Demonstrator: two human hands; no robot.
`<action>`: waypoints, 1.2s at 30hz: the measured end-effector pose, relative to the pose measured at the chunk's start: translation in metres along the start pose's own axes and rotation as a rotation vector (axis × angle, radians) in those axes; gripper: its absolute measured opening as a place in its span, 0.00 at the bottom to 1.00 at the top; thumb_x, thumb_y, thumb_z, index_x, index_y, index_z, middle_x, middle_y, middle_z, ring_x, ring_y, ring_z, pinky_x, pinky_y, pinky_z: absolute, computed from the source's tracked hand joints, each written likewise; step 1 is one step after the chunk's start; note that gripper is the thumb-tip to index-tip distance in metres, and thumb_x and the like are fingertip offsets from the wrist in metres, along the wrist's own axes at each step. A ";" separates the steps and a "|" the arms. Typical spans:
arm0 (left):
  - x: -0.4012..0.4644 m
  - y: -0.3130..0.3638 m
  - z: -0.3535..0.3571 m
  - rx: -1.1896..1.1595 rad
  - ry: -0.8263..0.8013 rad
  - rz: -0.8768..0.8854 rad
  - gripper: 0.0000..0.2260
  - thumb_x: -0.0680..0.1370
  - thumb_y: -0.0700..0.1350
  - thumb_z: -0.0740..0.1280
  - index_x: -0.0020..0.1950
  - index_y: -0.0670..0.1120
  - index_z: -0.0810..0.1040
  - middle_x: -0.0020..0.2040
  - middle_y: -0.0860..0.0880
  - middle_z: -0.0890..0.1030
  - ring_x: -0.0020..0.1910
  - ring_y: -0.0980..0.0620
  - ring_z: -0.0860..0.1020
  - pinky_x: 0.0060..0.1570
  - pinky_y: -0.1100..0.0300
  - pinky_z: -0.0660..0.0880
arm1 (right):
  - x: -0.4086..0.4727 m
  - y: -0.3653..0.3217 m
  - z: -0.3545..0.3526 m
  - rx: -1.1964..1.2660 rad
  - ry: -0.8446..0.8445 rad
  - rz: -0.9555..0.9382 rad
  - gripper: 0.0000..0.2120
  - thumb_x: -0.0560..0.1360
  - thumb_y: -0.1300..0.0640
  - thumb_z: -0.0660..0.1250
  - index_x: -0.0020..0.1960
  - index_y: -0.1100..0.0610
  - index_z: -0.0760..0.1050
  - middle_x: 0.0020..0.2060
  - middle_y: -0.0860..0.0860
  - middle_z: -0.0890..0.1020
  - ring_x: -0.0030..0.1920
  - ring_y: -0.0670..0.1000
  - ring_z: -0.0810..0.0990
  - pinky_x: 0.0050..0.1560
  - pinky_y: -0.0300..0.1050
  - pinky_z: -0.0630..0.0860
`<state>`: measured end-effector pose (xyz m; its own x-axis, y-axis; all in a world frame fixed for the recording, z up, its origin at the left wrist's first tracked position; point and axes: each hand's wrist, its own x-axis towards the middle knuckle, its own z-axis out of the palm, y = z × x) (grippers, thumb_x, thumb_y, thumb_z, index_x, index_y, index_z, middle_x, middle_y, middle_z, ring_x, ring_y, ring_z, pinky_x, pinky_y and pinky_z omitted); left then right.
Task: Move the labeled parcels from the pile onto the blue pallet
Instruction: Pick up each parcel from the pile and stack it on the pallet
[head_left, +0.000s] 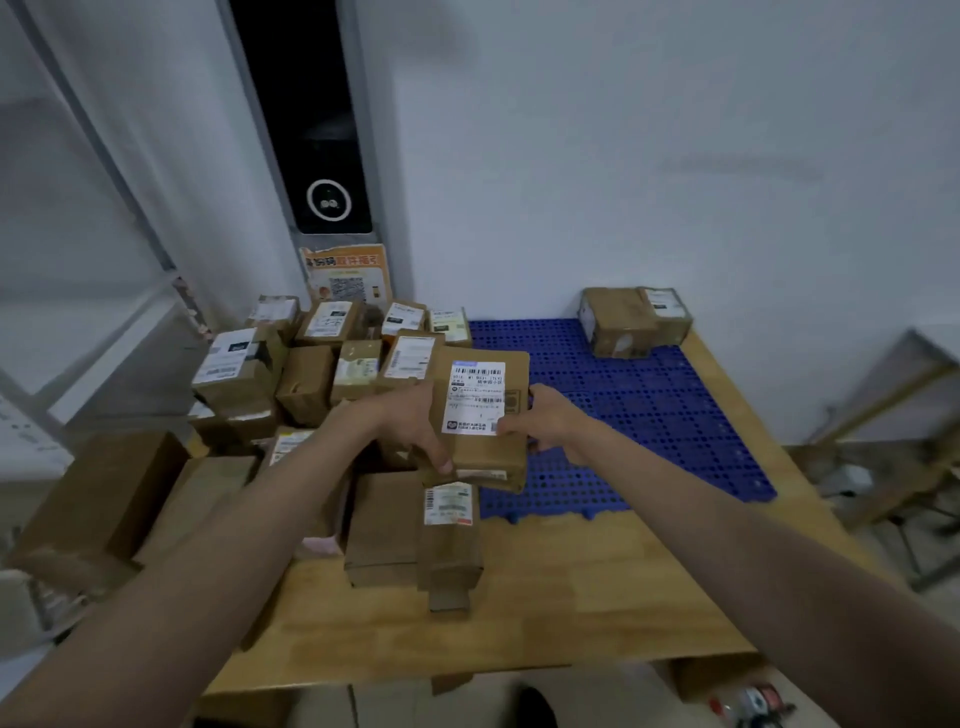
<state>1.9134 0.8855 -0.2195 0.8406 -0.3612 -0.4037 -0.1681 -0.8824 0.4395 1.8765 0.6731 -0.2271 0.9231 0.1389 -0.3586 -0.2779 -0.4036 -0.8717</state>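
**Holding one brown parcel up between the pile and the blue pallet**

Filling most of the view is a wooden bench (545, 587). On its right part lies the blue pallet (649, 410), full of small holes. Two brown boxes (631, 322) sit side by side at the pallet's far corner, by the wall.

On the left of the bench is the pile (311, 364) of brown boxes. Most of them have white labels with black bar codes. The words on them are too blurry to read.

An orange and white sign (347, 275) leans on the wall behind the pile. It has big writing and a square code, but I cannot read it.

The held parcel (478, 415) is up in the air, at the edge of the pallet next to the pile. Its white label (475, 397) faces up. It shows bar codes, small print and a black square logo. The print is too small to read.

The left hand (410, 421) has its grip curled around the parcel's left side, with the fingers on the near edge. The right hand (550, 421) grips the right side, with the thumb pressed on the corner of the label.
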 end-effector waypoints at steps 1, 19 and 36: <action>0.006 0.010 0.004 0.022 0.013 -0.001 0.55 0.52 0.58 0.83 0.73 0.50 0.59 0.70 0.50 0.67 0.68 0.48 0.67 0.66 0.53 0.68 | -0.003 0.005 -0.011 0.014 -0.001 -0.016 0.12 0.72 0.62 0.74 0.45 0.46 0.77 0.43 0.42 0.83 0.46 0.45 0.81 0.42 0.42 0.81; 0.165 0.157 0.071 -0.070 0.021 -0.084 0.57 0.61 0.55 0.82 0.78 0.44 0.47 0.75 0.45 0.53 0.75 0.45 0.53 0.69 0.51 0.62 | 0.036 0.091 -0.205 -0.310 -0.158 -0.014 0.48 0.69 0.64 0.77 0.77 0.55 0.50 0.73 0.54 0.61 0.71 0.57 0.65 0.70 0.53 0.67; 0.255 0.185 0.059 -0.084 0.051 -0.134 0.49 0.62 0.52 0.81 0.74 0.49 0.55 0.62 0.50 0.64 0.66 0.48 0.61 0.65 0.46 0.68 | 0.137 0.105 -0.272 -0.357 -0.250 -0.110 0.27 0.71 0.70 0.74 0.63 0.81 0.66 0.60 0.74 0.73 0.58 0.69 0.73 0.45 0.49 0.70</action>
<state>2.0661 0.6122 -0.2882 0.8780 -0.2246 -0.4226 -0.0112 -0.8924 0.4511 2.0457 0.4036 -0.2766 0.8372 0.3950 -0.3782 -0.0322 -0.6547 -0.7552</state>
